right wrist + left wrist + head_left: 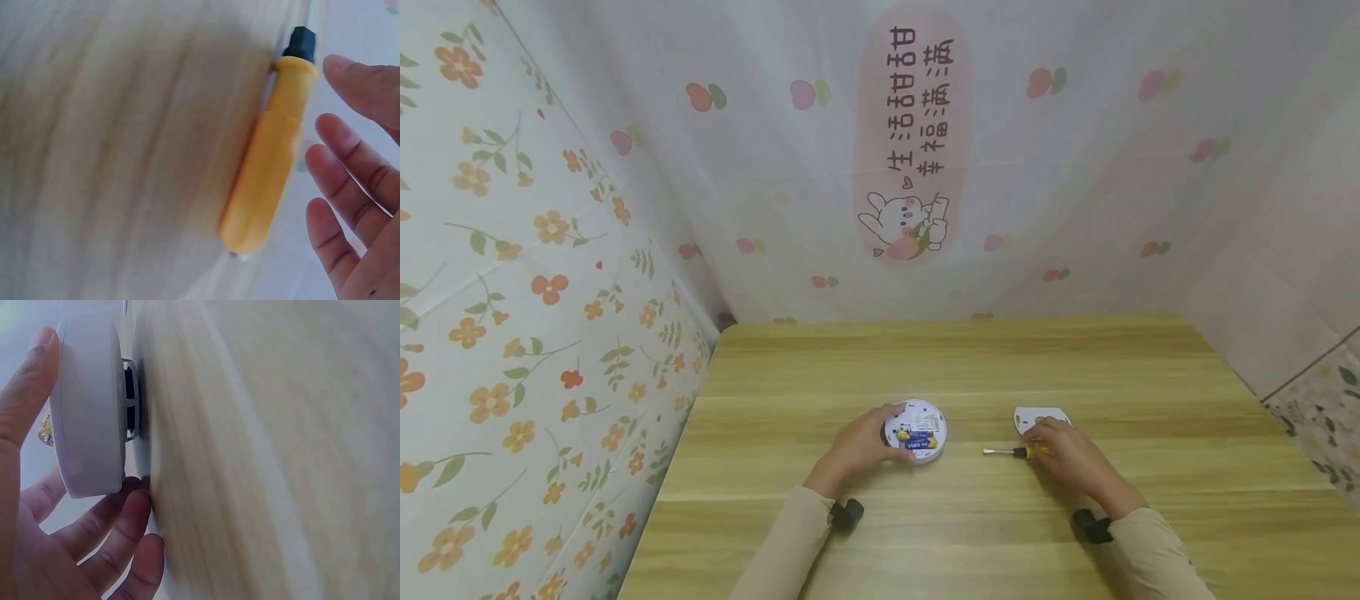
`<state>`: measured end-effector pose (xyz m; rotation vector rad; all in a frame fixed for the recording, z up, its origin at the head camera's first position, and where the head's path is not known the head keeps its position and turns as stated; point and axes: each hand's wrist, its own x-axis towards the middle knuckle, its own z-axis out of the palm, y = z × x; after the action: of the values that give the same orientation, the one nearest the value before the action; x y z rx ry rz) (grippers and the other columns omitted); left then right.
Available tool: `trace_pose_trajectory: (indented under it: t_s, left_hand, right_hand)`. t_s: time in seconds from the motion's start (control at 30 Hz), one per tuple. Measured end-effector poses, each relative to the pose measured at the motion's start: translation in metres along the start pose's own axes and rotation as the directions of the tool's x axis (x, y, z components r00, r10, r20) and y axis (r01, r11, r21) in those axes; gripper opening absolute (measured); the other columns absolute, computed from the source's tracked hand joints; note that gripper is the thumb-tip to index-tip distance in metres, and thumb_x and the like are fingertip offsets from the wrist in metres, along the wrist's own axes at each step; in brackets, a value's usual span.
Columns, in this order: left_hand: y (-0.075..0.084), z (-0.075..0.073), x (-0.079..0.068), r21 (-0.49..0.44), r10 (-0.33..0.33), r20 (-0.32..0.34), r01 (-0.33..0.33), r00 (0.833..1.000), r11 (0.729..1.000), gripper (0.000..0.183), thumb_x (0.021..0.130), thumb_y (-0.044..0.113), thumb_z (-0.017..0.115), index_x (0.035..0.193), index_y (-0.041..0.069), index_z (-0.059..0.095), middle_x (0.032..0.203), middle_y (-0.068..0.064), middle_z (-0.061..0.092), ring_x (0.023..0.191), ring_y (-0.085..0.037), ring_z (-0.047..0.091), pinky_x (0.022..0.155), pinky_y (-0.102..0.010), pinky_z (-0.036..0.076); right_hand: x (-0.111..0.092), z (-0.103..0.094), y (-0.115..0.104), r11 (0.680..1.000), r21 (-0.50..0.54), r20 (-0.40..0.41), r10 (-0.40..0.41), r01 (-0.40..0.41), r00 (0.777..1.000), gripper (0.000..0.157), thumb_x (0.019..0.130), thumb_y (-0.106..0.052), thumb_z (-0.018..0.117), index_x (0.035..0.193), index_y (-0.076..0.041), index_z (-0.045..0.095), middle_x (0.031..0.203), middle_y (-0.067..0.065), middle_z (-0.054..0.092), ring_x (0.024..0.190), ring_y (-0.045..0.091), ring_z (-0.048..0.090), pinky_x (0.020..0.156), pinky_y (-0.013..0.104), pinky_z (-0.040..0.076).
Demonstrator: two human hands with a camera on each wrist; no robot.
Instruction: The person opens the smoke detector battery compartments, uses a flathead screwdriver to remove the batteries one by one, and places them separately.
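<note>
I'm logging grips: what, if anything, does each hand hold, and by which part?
The left hand holds the round device by its side wall. The right hand holds nothing: its fingers are beside the screwdriver, with a gap.

We see a yellow handle with a black end against the wood-grained tabletop; our right grip, fingers slightly bent, is just beside it, a gap between.
</note>
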<state>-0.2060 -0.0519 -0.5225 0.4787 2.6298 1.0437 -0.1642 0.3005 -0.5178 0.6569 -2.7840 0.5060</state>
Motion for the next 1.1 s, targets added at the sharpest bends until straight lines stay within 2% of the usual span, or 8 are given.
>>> trace_pose_trajectory:
  t_s: [0.13, 0.27, 0.4, 0.63, 0.87, 1.1]
  left_hand:
    - [0.001, -0.001, -0.001, 0.014, 0.017, 0.003, -0.017, 1.0, 1.0, 0.091, 0.07, 0.055, 0.079, 0.146, 0.022, 0.042, 0.15, -0.006, 0.045, 0.138, -0.029, 0.042, 0.112, -0.052, 0.034]
    - [0.0, -0.001, -0.003, 0.045, 0.025, 0.005, -0.025, 1.0, 0.999, 0.09, 0.072, 0.056, 0.077, 0.148, 0.023, 0.04, 0.149, -0.007, 0.046, 0.137, -0.029, 0.043, 0.11, -0.052, 0.036]
    - [-0.001, -0.002, -0.005, 0.054, 0.031, 0.006, -0.031, 1.0, 0.998, 0.088, 0.075, 0.058, 0.074, 0.148, 0.024, 0.039, 0.147, -0.008, 0.048, 0.135, -0.031, 0.045, 0.108, -0.052, 0.038]
    - [0.0, -0.005, -0.01, 0.028, 0.056, -0.005, -0.056, 0.998, 0.998, 0.082, 0.079, 0.055, 0.071, 0.147, 0.021, 0.041, 0.148, -0.009, 0.047, 0.136, -0.032, 0.044, 0.11, -0.052, 0.037]
    - [-0.001, -0.005, -0.014, 0.027, 0.037, -0.027, -0.036, 0.999, 0.999, 0.078, 0.079, 0.054, 0.072, 0.145, 0.022, 0.044, 0.147, -0.008, 0.048, 0.135, -0.032, 0.046, 0.109, -0.052, 0.037]
    - [-0.002, -0.004, -0.015, 0.037, 0.028, -0.057, -0.025, 0.998, 0.999, 0.079, 0.076, 0.055, 0.073, 0.143, 0.023, 0.046, 0.133, -0.008, 0.06, 0.119, -0.027, 0.058, 0.099, -0.049, 0.046]
  right_hand:
    - [0.003, -0.005, -0.005, 0.994, 0.098, -0.028, 0.05, -0.047, 0.998, 0.019, 0.074, -0.002, 0.077, 0.09, -0.011, 0.07, 0.091, 0.001, 0.065, 0.082, 0.023, 0.065, 0.072, 0.036, 0.055]
    - [0.005, -0.013, -0.01, 0.96, 0.231, 0.031, 0.156, -0.159, 0.987, 0.015, 0.083, -0.004, 0.072, 0.097, -0.008, 0.07, 0.098, 0.006, 0.064, 0.09, 0.03, 0.065, 0.074, 0.039, 0.057]
    - [0.006, -0.017, -0.014, 0.94, 0.267, 0.06, 0.203, -0.212, 0.977, 0.016, 0.087, -0.006, 0.068, 0.103, -0.006, 0.069, 0.105, 0.01, 0.063, 0.094, 0.029, 0.062, 0.077, 0.041, 0.054]
    - [0.01, -0.017, -0.02, 0.951, 0.264, -0.019, 0.17, -0.159, 0.985, 0.016, 0.087, -0.008, 0.069, 0.103, -0.007, 0.069, 0.102, 0.005, 0.065, 0.085, 0.005, 0.057, 0.072, 0.025, 0.05]
    - [0.021, -0.013, -0.032, 0.956, 0.271, -0.051, 0.13, -0.112, 0.99, 0.017, 0.086, -0.006, 0.07, 0.103, -0.006, 0.07, 0.101, 0.005, 0.067, 0.084, 0.005, 0.057, 0.068, 0.024, 0.048]
    - [0.036, -0.01, -0.044, 0.936, 0.348, -0.06, 0.083, -0.057, 0.995, 0.019, 0.084, -0.001, 0.069, 0.103, -0.002, 0.069, 0.096, 0.006, 0.066, 0.081, 0.003, 0.053, 0.066, 0.026, 0.049]
